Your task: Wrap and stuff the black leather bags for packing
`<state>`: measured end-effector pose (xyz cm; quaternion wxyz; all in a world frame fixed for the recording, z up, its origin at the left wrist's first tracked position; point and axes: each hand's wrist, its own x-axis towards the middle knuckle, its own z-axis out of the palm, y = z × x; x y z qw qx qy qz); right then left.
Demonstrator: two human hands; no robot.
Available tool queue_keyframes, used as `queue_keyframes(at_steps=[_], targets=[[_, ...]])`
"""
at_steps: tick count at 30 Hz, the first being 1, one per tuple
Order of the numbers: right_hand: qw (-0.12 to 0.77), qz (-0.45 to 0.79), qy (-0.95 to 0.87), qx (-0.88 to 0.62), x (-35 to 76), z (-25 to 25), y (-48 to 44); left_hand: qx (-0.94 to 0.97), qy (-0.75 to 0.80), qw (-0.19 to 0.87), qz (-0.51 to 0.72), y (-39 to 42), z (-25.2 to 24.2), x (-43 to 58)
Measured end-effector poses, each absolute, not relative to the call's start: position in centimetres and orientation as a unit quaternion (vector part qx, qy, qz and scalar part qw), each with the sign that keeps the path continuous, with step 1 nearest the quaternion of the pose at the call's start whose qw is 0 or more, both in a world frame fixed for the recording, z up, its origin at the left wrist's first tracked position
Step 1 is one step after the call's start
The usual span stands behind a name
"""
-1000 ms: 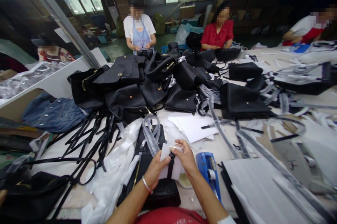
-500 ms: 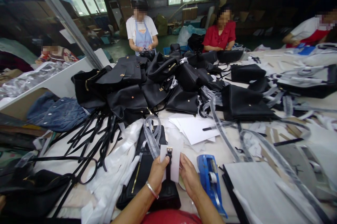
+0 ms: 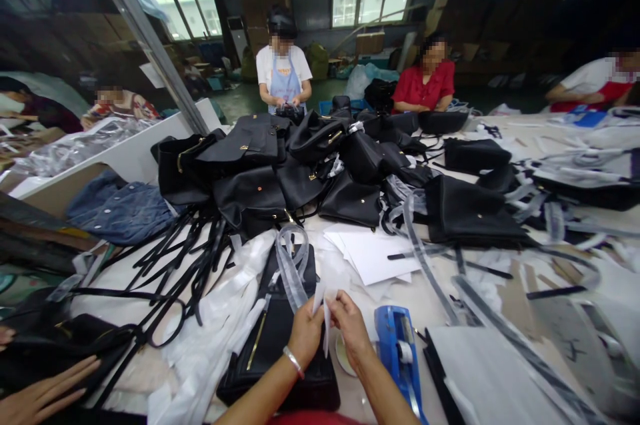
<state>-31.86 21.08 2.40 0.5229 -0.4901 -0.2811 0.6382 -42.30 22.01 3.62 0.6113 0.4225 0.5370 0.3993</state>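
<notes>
In front of me, my left hand [image 3: 307,330] pinches a thin white sheet [image 3: 327,330] between closed fingers. On its other edge, my right hand [image 3: 350,324] grips with thumb and fingertips. The sheet stands nearly edge-on to the camera, folded upright between both hands; the black buckle strap seen earlier is hidden. Beneath my hands and left forearm lies a black bag [image 3: 274,328] with a gold zip and a plastic-wrapped handle [image 3: 291,258]. Close to my right wrist are a roll of tape [image 3: 344,353] and a blue tape dispenser [image 3: 391,326].
Black bags [image 3: 250,195] are heaped across the table's far side. White paper sheets [image 3: 373,255] lie ahead, and black straps [image 3: 173,245] and white wrapping [image 3: 215,318] to the left. Another person's hand [image 3: 47,388] rests at lower left. Several co-workers stand or sit beyond.
The white sheet has been folded round, so the buckle strap no longer shows. My right hand has closed on the sheet's edge. Another person's hand has appeared at lower left.
</notes>
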Motion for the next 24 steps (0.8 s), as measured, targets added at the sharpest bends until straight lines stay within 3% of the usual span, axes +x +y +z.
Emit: queue_keyframes(at_steps=[7,11,16,24], targets=[[0.501,0.571,-0.350,-0.548,-31.8,2.0,21.3,0.365,0.489,0.675,0.414,21.0,4.8,-41.9],[0.512,0.490,-0.393,-0.585,-32.3,1.7,21.2,0.360,0.519,0.641,0.437,20.8,4.5,-41.6],[0.469,0.521,-0.416,-0.579,-31.4,2.3,21.3,0.309,0.558,0.636,0.435,21.2,4.0,-41.3],[0.458,0.449,-0.409,-0.649,-30.1,2.9,20.9,0.308,0.522,0.669,0.430,21.4,3.7,-41.3]])
